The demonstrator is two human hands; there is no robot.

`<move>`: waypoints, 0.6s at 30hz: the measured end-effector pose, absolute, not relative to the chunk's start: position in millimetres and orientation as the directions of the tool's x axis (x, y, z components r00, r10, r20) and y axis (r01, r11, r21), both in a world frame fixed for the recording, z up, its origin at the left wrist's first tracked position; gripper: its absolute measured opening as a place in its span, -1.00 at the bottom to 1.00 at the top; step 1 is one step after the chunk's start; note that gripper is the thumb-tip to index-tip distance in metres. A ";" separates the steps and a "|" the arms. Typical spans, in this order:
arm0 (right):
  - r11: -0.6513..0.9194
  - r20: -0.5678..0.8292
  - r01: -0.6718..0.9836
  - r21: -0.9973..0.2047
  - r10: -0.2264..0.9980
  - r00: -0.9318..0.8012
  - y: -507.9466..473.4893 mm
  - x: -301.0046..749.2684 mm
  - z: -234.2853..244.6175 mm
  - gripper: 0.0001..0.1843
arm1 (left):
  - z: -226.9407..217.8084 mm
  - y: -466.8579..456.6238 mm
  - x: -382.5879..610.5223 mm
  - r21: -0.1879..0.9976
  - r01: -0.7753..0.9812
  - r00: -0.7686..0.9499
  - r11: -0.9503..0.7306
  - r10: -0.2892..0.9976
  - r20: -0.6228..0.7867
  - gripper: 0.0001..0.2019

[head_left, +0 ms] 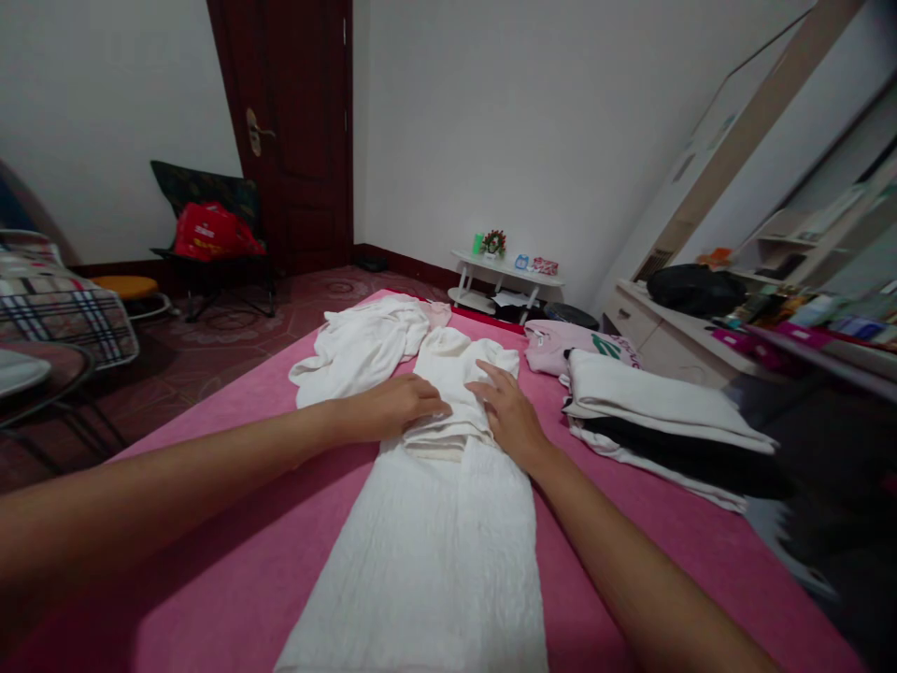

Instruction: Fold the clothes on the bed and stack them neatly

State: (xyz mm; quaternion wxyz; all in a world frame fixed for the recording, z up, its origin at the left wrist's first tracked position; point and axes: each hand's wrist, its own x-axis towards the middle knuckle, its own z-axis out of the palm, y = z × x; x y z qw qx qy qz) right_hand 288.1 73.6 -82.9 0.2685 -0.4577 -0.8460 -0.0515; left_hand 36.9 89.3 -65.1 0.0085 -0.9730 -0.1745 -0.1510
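Note:
A long white garment of crinkled cloth lies lengthwise on the pink bed cover, its far part folded over in layers. My left hand rests on the left side of the folded part, fingers stretched over the cloth. On the right side, my right hand lies flat with its fingers spread. Both touch the fabric, and neither visibly grips it. Just beyond my left hand is a loose, crumpled white garment.
To the right sit a stack of folded white and black clothes and a pink printed top. Past the bed stands a small white table with little items. A chair holds a red bag near the dark door.

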 end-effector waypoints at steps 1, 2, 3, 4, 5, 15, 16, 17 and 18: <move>0.633 0.468 0.760 -0.144 0.721 -0.511 69.4 293.7 -80.7 -0.45 | -64.8 88.4 29.8 0.032 0.316 0.911 -0.948 0.312 0.271 -0.58; 0.680 0.428 0.720 -0.135 0.696 -0.577 64.0 299.7 -78.0 -0.46 | -64.9 87.4 23.0 0.036 0.289 0.924 -0.957 0.289 0.250 -0.53; 0.715 0.383 0.686 -0.130 0.675 -0.631 57.6 305.9 -74.7 -0.47 | -65.0 86.0 17.0 0.044 0.268 0.934 -0.962 0.271 0.234 -0.47; 0.740 0.337 0.660 -0.129 0.658 -0.673 50.1 311.8 -71.1 -0.47 | -64.8 84.3 12.1 0.054 0.251 0.940 -0.967 0.256 0.224 -0.41; 0.757 0.291 0.640 -0.129 0.646 -0.705 41.9 317.3 -67.2 -0.46 | -64.1 82.3 8.3 0.063 0.234 0.946 -0.970 0.242 0.217 -0.36; 0.869 0.028 0.483 -0.111 0.488 -0.872 -16.5 337.3 -46.8 -0.26 | -32.8 49.9 -2.8 0.107 0.029 0.993 -0.994 0.041 0.115 -0.26; 0.882 0.026 0.460 -0.097 0.465 -0.885 -17.3 338.2 -48.1 -0.27 | -33.3 48.3 -3.9 0.087 0.022 0.994 -0.996 0.031 0.106 -0.28; 0.894 0.027 0.441 -0.083 0.444 -0.896 -17.4 339.2 -49.9 -0.28 | -35.0 47.5 -4.8 0.063 0.017 0.995 -0.998 0.023 0.099 -0.31; 0.904 0.033 0.423 -0.068 0.426 -0.904 -16.8 340.0 -52.3 -0.30 | -38.0 47.3 -5.3 0.039 0.013 0.995 -0.999 0.017 0.098 -0.35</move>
